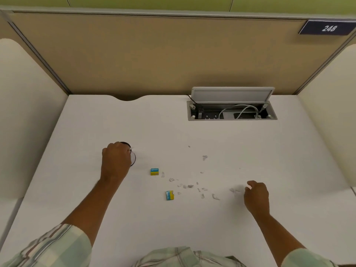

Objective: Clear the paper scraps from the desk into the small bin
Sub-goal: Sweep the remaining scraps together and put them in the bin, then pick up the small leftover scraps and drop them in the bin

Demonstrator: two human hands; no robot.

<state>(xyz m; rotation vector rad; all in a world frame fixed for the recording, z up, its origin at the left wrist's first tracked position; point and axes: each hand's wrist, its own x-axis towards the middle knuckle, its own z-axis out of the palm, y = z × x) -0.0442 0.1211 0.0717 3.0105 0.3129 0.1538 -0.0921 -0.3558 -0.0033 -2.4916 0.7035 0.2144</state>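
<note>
The paper scraps (192,186) lie scattered mid-desk (289,151), likely feather-light and flimsy; pinch each or sweep them together. The left hand (115,160) grips the small bin (133,158); the right hand (256,197) is loosely curled, apparently empty.

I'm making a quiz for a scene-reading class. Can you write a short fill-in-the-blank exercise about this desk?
1. The left hand rests over the small ___ with a dark rim.
2. The number of blue-and-yellow erasers on the desk is ___.
3. The paper scraps lie nearer the ___ hand.
4. The plate on the partition reads ___.

Missing words: bin; two; right; 248
</note>
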